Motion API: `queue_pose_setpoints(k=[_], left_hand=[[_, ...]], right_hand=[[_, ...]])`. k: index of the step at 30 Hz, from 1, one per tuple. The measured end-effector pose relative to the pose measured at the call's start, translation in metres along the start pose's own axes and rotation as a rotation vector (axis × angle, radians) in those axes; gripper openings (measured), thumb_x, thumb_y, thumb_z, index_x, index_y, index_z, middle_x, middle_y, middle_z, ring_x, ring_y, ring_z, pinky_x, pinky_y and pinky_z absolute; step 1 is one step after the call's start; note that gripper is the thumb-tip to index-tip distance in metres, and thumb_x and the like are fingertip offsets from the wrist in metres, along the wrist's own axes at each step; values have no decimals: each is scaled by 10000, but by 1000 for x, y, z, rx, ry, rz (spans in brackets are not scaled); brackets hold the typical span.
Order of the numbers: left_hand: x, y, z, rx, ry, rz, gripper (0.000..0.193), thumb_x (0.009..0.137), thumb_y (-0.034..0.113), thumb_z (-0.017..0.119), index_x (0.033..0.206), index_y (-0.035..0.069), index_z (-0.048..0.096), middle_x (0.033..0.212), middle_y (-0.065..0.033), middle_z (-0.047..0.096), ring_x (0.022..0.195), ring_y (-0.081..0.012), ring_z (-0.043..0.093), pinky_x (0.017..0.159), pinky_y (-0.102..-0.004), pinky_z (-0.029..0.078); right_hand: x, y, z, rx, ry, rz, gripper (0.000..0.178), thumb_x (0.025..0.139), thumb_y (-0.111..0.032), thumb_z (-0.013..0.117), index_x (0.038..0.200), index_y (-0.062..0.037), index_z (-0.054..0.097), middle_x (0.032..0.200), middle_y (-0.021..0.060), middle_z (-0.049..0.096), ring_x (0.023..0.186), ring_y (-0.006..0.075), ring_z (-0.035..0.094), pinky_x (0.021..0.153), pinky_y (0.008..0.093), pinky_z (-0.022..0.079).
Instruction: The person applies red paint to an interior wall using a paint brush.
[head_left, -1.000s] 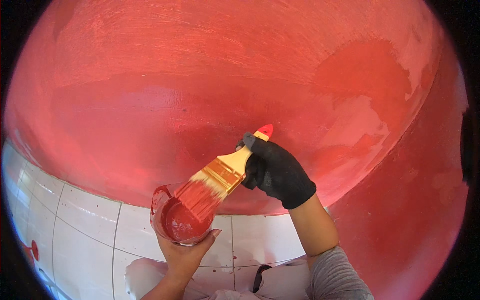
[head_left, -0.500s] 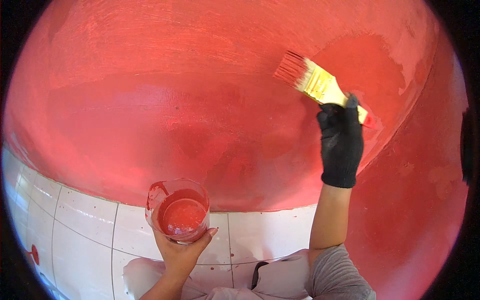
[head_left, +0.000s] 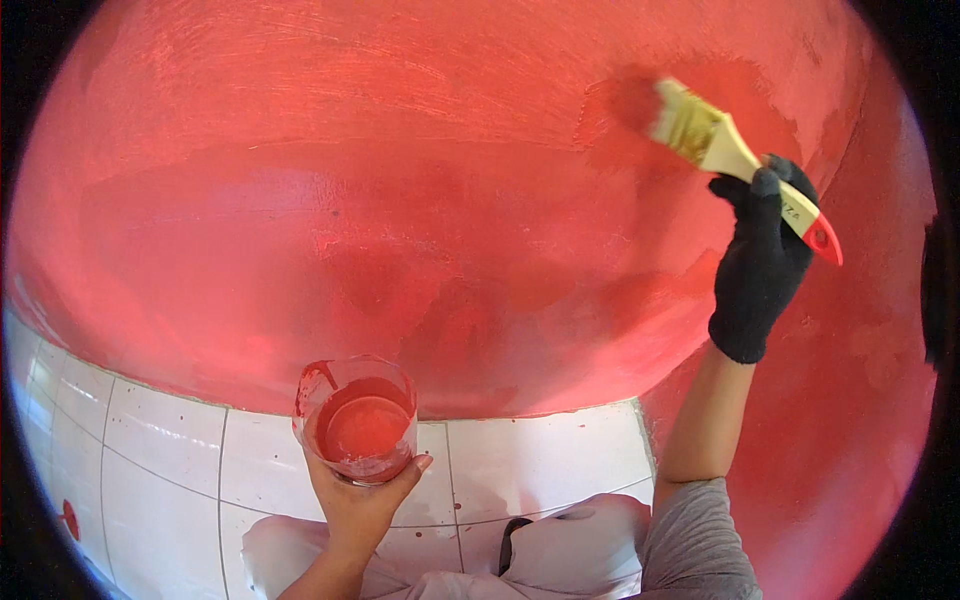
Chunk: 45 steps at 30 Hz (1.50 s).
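Observation:
In a black knit glove, my right hand (head_left: 765,255) grips a flat paintbrush (head_left: 715,135) by its pale wooden handle, whose end is red. The bristles are coated in red and blurred, against the red wall (head_left: 340,210) at the upper right, beside a darker, wet-looking patch. My bare left hand (head_left: 360,505) is wrapped round a clear plastic cup (head_left: 310,390) low in front of me. Red paint (head_left: 370,428) fills part of the cup, and streaks of it run up the inside wall.
White floor tiles (head_left: 160,430) with small red drips meet the foot of the wall. A second red wall face (head_left: 820,420) adjoins on the right. A red round spot (head_left: 70,520) is at the far left of the floor. My knees (head_left: 580,540) are bent close below.
My right hand has moved right with the paintbrush, its bristles shifting right and slightly up along the wall. The left hand and the cup have hardly moved.

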<state>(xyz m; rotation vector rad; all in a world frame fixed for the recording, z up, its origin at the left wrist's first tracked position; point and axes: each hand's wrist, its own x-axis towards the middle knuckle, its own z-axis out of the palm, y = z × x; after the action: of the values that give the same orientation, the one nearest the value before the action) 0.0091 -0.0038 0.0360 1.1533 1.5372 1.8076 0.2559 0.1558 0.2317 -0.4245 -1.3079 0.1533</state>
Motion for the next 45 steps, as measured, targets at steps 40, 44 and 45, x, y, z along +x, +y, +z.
queue_pose_setpoints(k=[40,44,45], left_hand=[[-1,2,4,-40,-13,-64,944,544,90,878,1298,31,314,1233,-136,450,1132,-250,478,911,-368,457],[0,1,4,-20,-5,-52,945,543,88,877,1300,32,314,1237,-136,449,1135,-251,479,914,-368,457],[0,1,5,-47,-7,-64,952,541,90,878,1303,32,312,1238,-135,448,1137,-252,478,919,-369,455]], right_hand=[[106,-12,-9,-385,-161,-541,127,856,-55,641,978,-19,633,913,38,653,808,111,611,752,231,474],[46,-12,5,-593,-552,-732,157,779,9,666,931,-29,653,907,100,659,833,217,637,763,301,496],[26,-14,10,-480,-722,-772,180,762,26,666,932,-30,657,910,116,656,847,250,639,766,322,502]])
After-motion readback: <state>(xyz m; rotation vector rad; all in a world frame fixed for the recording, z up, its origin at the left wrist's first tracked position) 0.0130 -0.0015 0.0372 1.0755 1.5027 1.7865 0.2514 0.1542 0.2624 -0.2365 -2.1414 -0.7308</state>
